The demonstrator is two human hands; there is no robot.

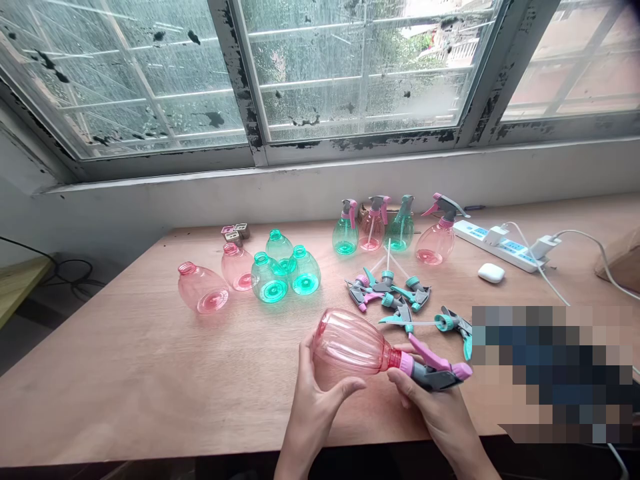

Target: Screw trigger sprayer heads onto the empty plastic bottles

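Observation:
A clear pink spray bottle [350,341] lies tilted on its side between my hands, with a pink and grey trigger head [436,367] at its neck. My left hand [320,393] cradles the bottle's base, its fingers partly hidden behind the plastic and its thumb standing off the side. At the neck, my right hand [433,403] grips the trigger head's collar between thumb and fingers. Just beyond lie several loose trigger heads [387,287] with thin tubes. Another teal and grey trigger head [453,323] is to the right.
Open pink bottles [204,290] and open green bottles [270,279] stand at left. Bottles with spray heads [346,230] line the back. A white power strip [505,247], plugged-in cables and a small white case [491,273] are at right. A blurred patch covers the right front.

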